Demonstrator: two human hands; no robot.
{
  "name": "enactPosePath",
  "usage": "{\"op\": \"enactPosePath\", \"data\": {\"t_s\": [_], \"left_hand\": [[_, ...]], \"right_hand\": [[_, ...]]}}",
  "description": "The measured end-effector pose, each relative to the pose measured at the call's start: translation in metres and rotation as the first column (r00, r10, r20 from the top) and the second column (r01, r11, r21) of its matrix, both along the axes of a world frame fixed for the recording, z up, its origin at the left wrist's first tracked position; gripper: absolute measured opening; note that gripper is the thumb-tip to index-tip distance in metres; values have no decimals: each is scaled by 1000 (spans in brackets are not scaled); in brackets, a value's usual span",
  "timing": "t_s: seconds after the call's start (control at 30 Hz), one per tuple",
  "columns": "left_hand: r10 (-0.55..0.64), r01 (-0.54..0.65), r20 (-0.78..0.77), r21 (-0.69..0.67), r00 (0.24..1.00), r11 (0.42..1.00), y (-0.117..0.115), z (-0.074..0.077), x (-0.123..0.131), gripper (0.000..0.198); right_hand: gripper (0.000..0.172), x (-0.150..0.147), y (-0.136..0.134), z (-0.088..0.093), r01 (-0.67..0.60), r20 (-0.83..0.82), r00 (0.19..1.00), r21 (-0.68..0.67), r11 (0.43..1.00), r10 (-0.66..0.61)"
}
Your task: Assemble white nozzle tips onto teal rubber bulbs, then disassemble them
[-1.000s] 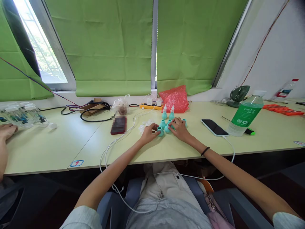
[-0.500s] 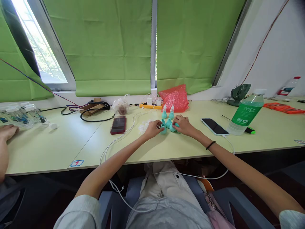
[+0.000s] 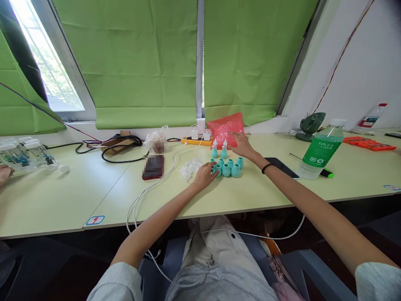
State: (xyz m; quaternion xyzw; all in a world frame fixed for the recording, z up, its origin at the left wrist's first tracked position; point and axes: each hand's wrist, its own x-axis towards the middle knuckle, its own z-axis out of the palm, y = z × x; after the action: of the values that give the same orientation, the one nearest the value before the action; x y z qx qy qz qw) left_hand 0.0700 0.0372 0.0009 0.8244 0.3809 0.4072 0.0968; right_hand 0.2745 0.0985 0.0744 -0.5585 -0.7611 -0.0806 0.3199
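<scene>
Several small teal squeeze bulbs (image 3: 226, 170) stand in a cluster on the table, their necks uncapped. Behind them stand two teal bulbs with pointed white tips (image 3: 223, 152). My left hand (image 3: 205, 175) has its fingers closed around a teal bulb (image 3: 216, 169) at the cluster's left end. Beyond the cluster, my right hand (image 3: 242, 145) reaches out with fingers spread, nothing visible in it. Its fingertips overlap the red bubble-wrap bag (image 3: 224, 128); whether they touch it I cannot tell. Left of my left hand lies a pile of small translucent white pieces (image 3: 190, 169).
White cables (image 3: 171, 170) run across the table beside a dark red phone-like object (image 3: 153, 167). At right are a phone (image 3: 282, 166), a green-labelled bottle (image 3: 322, 148) and a fan (image 3: 310, 125). Another person's hand (image 3: 5, 173) is at far left near clear containers (image 3: 28, 152).
My right hand has left the bulbs and moved away from me to the red bag, its fingers spreading. My left hand stays at the left end of the cluster. The view has shifted slightly.
</scene>
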Motion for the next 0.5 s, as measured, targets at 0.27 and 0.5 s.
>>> {"op": "enactPosePath", "data": {"t_s": [0.27, 0.5], "left_hand": [[-20, 20, 0, -26, 1000, 999, 4, -7, -5, 41], [-24, 25, 29, -57, 999, 998, -1, -11, -3, 36]], "right_hand": [[50, -12, 41, -11, 13, -21, 1000, -321, 947, -21], [25, -23, 37, -15, 111, -47, 991, -274, 955, -129]]}}
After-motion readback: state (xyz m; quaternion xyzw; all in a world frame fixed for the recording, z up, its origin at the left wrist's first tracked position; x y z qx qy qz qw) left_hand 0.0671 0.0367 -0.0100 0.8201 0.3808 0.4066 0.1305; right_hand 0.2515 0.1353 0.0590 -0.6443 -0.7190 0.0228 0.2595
